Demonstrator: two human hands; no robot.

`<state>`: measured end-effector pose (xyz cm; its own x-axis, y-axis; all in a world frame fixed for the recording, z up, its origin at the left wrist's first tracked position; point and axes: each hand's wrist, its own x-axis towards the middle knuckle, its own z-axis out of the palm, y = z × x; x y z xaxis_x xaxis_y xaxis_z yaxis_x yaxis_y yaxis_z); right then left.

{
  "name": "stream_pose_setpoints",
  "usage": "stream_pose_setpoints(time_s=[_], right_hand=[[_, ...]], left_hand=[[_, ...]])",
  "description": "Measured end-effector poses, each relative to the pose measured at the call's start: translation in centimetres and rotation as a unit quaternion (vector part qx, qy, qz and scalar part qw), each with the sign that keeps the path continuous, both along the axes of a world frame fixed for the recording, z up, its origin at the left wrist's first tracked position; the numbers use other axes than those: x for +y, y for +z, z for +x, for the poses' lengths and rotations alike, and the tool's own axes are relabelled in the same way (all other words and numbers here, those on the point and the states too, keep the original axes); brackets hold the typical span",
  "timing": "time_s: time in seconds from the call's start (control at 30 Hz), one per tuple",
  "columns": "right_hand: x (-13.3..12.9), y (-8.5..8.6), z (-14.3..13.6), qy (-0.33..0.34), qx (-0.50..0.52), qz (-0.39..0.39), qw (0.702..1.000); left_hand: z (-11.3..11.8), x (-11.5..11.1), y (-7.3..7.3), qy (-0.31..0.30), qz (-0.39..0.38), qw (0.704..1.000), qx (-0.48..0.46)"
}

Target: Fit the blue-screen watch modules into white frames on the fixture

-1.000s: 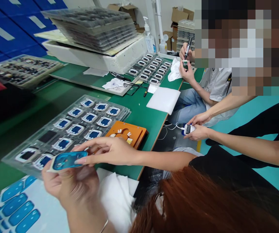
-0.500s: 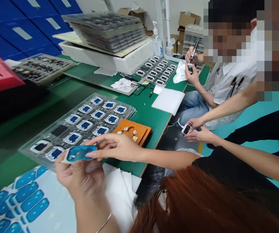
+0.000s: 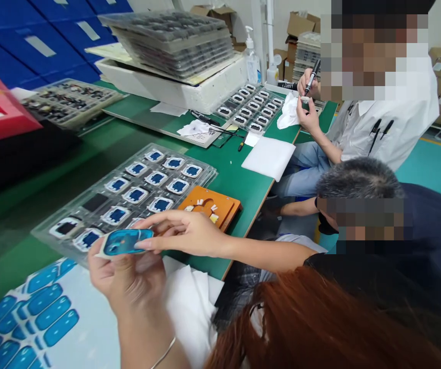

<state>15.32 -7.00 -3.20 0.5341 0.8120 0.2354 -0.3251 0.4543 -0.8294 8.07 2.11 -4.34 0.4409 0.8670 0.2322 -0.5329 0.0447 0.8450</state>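
My left hand [image 3: 128, 282] grips a small pale-rimmed piece [image 3: 103, 248] from below, fingers curled round it. Over its face lies a rounded, glossy blue film [image 3: 122, 243]. The thumb and fingers of my right hand [image 3: 185, 231] close on the film's right end; whether it is stuck down there I cannot tell. Just behind my hands is a clear plastic tray [image 3: 57, 205] with rows of white-framed parts with blue centres [image 3: 134, 195]. At lower left lies a pale sheet [image 3: 93, 312] with rounded blue films [image 3: 61, 328] on it.
An orange fixture block [image 3: 224, 205] stands right of the tray. White cloths [image 3: 191, 292] lie by my wrists. A white foam pad [image 3: 268, 158] is farther back. Stacked trays [image 3: 174, 46] rest on a foam box. A co-worker's hands [image 3: 308, 110] hold a marker and small part.
My hands hold nearly the same pose. At right, the hands with a small white device have gone from view, and a person in dark clothing now bends low there.
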Motion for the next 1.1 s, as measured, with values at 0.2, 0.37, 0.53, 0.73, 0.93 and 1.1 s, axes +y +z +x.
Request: stream_pose_setpoints(time_s=[0.2,0.37,0.53,0.73,0.93,1.1], right_hand=[[-0.5,0.4,-0.3,-0.033,-0.079,0.021,0.996],[-0.6,0.5,-0.3,-0.034,-0.082,-0.013,0.996],[-0.7,0.6,-0.4,-0.029,-0.086,-0.043,0.995],[-0.9,1.1,-0.4,-0.043,-0.11,-0.046,0.992],[-0.9,1.1,-0.4,-0.052,-0.112,-0.023,0.992],[-0.9,1.0,-0.4,-0.079,-0.143,-0.009,0.986]], left_hand=[[0.0,0.2,-0.1,0.011,-0.017,1.0,0.005],[-0.2,0.4,-0.2,0.016,0.005,0.999,0.044],[-0.2,-0.3,0.1,0.028,0.034,0.998,0.053],[0.0,-0.7,0.6,-0.001,0.012,1.0,0.019],[0.1,-1.1,0.9,-0.001,0.018,0.999,0.027],[0.0,-0.6,0.7,-0.001,0.018,0.999,0.048]])
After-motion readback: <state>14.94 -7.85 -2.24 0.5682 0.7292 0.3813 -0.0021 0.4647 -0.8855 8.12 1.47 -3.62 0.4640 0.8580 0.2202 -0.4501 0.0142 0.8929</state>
